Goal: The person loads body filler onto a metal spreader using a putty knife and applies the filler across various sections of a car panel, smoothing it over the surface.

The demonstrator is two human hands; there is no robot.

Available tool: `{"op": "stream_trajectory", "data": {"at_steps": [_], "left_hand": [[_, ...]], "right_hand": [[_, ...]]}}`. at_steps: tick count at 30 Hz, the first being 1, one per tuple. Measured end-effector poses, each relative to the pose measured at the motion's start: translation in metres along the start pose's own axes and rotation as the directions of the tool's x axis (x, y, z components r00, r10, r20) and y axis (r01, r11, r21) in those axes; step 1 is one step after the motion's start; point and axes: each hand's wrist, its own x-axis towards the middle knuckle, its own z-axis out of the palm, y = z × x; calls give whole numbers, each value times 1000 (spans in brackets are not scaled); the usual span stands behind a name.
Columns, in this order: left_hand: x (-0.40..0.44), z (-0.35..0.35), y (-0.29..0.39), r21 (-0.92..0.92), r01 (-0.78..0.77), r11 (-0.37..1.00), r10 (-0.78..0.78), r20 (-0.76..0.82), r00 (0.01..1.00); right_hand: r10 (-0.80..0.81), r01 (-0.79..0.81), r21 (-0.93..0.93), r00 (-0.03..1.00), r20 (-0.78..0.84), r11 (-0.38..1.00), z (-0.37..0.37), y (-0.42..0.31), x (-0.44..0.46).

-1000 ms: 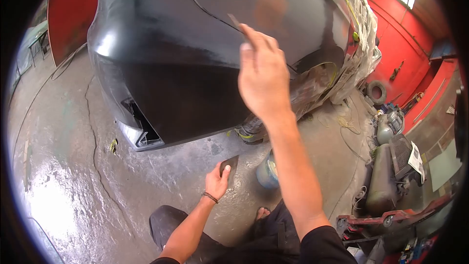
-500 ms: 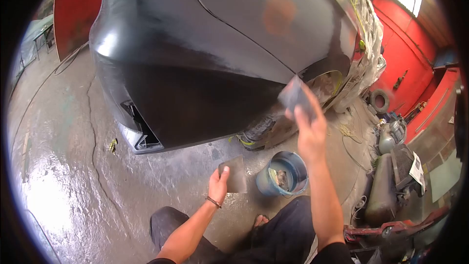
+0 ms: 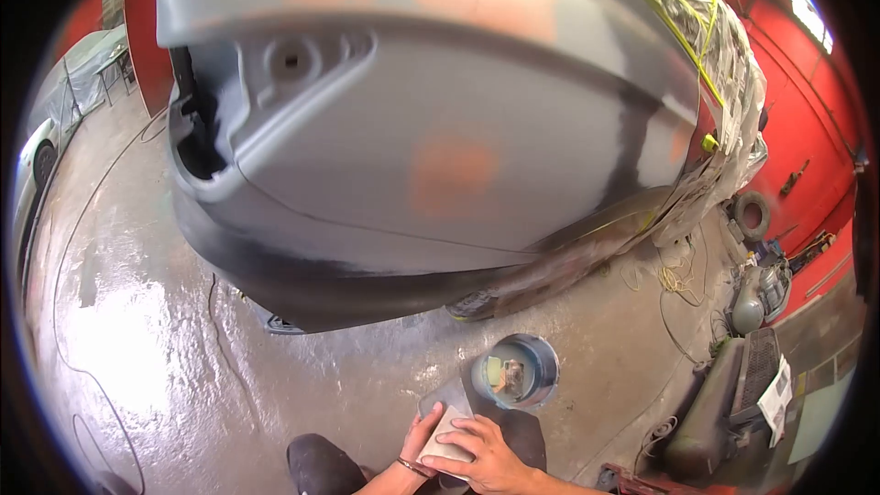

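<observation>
Low in front of my knees, my two hands are together. My left hand (image 3: 420, 435) is closed on a flat dark grey sheet (image 3: 449, 392), which looks like sandpaper and sticks out beyond the fingers. My right hand (image 3: 490, 458) has its fingers closed over a pale beige folded piece of sandpaper (image 3: 444, 445), lying against the left hand. Just beyond them stands a blue bucket (image 3: 554, 376) of cloudy water, with a yellowish piece and a brownish piece in it.
A grey-primed car body (image 3: 367, 137) with orange patches fills the upper view. Crumpled masking plastic (image 3: 733, 92) covers its right side. A tyre (image 3: 752, 213), a compressor (image 3: 747, 312) and a tank (image 3: 706, 449) stand at right. Cables lie on the wet, shiny floor (image 3: 183, 312).
My right hand has come down from the car's lower edge to my left hand, bringing its sandpaper along. The view has tilted up, showing more of the upper bodywork.
</observation>
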Motion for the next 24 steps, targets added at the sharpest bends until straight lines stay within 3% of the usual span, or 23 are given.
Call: {"op": "stream_trajectory", "data": {"at_steps": [3, 6, 10, 12, 14, 16, 18, 21, 24], "left_hand": [[-53, 75, 1, 114, -45, 992, 58, -111, 992], [-110, 167, 21, 131, -74, 989, 89, -108, 990], [-161, 245, 43, 160, -136, 978, 149, -74, 986], [-200, 291, 61, 169, -153, 974, 171, -101, 980], [-240, 333, 83, 61, -167, 984, 169, -18, 985], [-282, 386, 106, 159, -300, 941, 317, -92, 944], [-308, 410, 129, 393, -488, 779, 478, 130, 869], [-332, 422, 141, 578, -627, 522, 603, 271, 751], [-360, 431, 137, 851, -526, 9, 612, 411, 675]], "right_hand": [[-14, 11, -84, 999, -29, 996, -54, -36, -5], [-29, 15, -153, 995, -93, 988, -110, -64, 1], [-60, 65, -273, 998, 24, 960, -192, -90, 27], [-93, 60, -218, 985, -145, 974, -218, -91, 44], [34, -38, -478, 999, -15, 877, -269, -106, 63], [177, -171, -493, 984, -36, 853, -291, -105, 57], [249, -306, -390, 949, -191, 869, -319, -142, 81], [187, -316, -276, 893, -409, 908, -341, -205, 116], [120, -256, -246, 880, -460, 935, -334, -253, 142]]}}
